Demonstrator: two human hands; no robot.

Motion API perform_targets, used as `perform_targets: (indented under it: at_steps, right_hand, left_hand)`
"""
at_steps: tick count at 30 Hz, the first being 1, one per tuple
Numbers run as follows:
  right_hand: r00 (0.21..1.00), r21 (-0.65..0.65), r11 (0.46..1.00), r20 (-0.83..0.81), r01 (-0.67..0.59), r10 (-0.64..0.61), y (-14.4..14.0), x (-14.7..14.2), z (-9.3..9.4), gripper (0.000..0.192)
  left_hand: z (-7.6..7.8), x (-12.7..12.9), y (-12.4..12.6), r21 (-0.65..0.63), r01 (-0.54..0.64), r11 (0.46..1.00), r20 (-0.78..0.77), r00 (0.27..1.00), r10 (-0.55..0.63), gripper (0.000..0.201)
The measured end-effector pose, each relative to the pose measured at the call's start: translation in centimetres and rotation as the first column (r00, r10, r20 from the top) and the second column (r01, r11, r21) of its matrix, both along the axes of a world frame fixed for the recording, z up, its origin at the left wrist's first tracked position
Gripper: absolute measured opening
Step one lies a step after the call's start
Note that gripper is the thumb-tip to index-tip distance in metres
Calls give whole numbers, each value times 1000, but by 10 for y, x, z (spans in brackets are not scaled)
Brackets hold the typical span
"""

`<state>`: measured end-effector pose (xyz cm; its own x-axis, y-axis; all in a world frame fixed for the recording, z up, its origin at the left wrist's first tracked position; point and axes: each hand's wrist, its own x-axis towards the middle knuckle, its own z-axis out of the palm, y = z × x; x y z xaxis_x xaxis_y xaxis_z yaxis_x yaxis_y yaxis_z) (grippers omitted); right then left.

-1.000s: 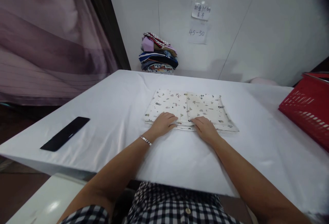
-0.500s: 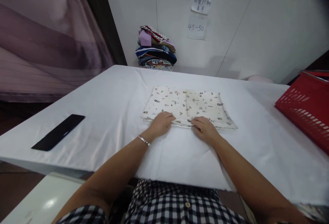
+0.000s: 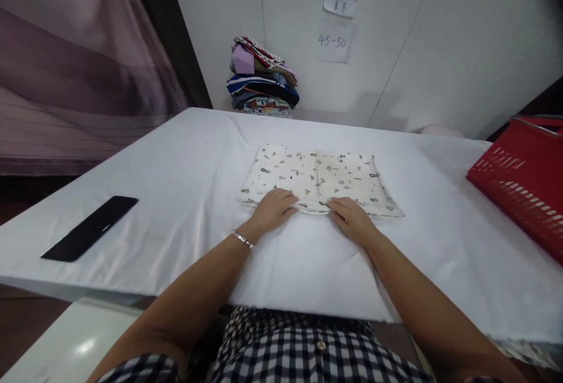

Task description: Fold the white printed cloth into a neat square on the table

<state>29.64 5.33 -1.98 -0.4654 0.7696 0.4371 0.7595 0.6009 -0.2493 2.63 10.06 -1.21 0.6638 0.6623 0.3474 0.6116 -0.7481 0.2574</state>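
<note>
Resting on a white-clothed table by a white wall, both hands' fingers pinch a folded cloth.

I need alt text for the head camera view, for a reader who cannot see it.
Both hands, left hand and right hand, rest on the near edge of a folded patterned cloth on a white table. A black phone lies left, a red basket right, stacked clothes behind.

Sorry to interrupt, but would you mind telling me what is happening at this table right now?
A person has both hands on the near edge of a folded patterned cloth lying flat on the white table. The left hand and right hand grip that edge. A black phone lies left, a red basket right, a stack of folded clothes behind.
</note>
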Motion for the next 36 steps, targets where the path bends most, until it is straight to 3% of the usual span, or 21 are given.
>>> perform_targets:
  at_steps: [16,23,29,36]
  right_hand:
    - [993,16,993,25,115,-116,1,-3,0,27]
    - [978,146,967,-12,207,-207,6,-6,-1,27]
    - [988,89,988,71,130,-136,8,-6,-9,24]
    - [992,88,989,34,120,-124,4,-4,-9,25]
  left_hand:
    - [0,2,1,10,-23,1000,-46,999,24,24]
    - [8,10,4,144,-118,983,-64,990,128,21]
    - [4,14,0,133,-113,985,-169,976,135,10]
    - [1,9,-5,107,-124,986,-125,983,138,11]
